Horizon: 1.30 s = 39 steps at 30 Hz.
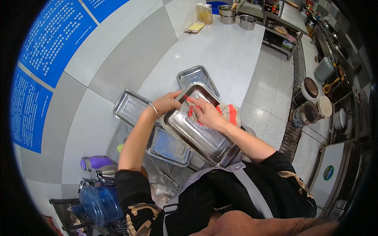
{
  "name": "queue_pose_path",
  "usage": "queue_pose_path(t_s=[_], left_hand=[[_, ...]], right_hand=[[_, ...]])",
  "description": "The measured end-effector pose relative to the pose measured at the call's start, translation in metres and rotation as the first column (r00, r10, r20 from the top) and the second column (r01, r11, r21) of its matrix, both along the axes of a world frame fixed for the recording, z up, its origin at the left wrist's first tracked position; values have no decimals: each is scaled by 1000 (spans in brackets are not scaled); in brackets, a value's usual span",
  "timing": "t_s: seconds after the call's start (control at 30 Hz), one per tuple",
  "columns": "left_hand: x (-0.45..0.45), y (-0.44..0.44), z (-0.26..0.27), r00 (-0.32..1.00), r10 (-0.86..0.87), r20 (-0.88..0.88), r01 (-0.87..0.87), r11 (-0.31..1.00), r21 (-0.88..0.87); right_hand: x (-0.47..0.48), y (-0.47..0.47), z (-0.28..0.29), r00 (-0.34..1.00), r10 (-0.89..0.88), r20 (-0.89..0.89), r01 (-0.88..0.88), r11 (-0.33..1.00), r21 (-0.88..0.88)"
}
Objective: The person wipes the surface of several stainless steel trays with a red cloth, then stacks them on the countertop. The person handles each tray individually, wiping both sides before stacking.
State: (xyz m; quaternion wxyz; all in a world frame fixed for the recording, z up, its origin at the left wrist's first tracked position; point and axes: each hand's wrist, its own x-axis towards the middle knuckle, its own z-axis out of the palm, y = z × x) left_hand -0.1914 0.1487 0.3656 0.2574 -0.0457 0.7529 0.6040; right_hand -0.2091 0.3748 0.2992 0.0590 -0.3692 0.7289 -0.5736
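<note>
A deep rectangular stainless steel tray (203, 138) is held tilted in front of my body. My left hand (167, 103) grips its upper left rim, with the thumb over the edge. Inside the tray, my right hand (205, 113) presses a beige cloth with red stripes (231, 113) against the metal; part of the cloth hangs over the right rim. Three shallower steel trays lie around it: one tray (196, 75) beyond on the white table, another tray (131, 106) by the wall, and a third tray (169, 146) below my left forearm.
The white table (218, 50) runs along the tiled wall. Steel pots (247, 22), clear jars (204, 14) and a clipboard (195, 27) stand at its far end. Buckets (305, 113) and a gas cylinder (324, 68) line the right. A blue water bottle (99, 205) lies lower left.
</note>
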Motion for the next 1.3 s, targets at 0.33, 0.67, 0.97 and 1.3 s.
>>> queue_pose_path(t_s=[0.33,0.67,0.97,1.3], left_hand=[[3,2,1,999,35,-10,-35,999,25],[4,2,2,999,23,-23,-24,999,-24],[8,9,15,1000,14,-28,-15,998,-56],[7,1,2,1000,5,0,-5,1000,-3]], right_hand=[[-3,-1,2,999,-16,-31,16,1000,10],[2,-4,8,989,-88,-118,92,995,28],[-4,3,11,963,-109,-247,132,988,81],[-7,-1,5,975,-41,-220,50,998,38]])
